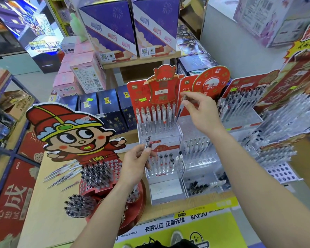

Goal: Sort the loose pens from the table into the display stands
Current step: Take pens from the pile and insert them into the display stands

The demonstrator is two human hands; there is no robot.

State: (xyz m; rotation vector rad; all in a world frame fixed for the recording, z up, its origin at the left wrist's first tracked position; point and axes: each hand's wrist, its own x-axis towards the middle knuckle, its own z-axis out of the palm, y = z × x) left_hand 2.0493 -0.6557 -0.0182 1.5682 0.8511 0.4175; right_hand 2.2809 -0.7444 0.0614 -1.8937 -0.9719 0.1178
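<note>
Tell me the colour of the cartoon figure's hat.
The hat is red with a yellow band, head view.

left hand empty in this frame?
No, the left hand pinches a dark-tipped pen; the right hand holds a second pen.

Small yellow sticker (142, 99): we cannot read its writing. Left hand (136, 163) hides the lower barrel of the clear dark-tipped pen (148, 141).

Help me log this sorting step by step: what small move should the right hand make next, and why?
Probably lower the right hand so its pen drops into the clear stand, at the right end of its top row: the tip points down there, beside the standing pens.
</note>
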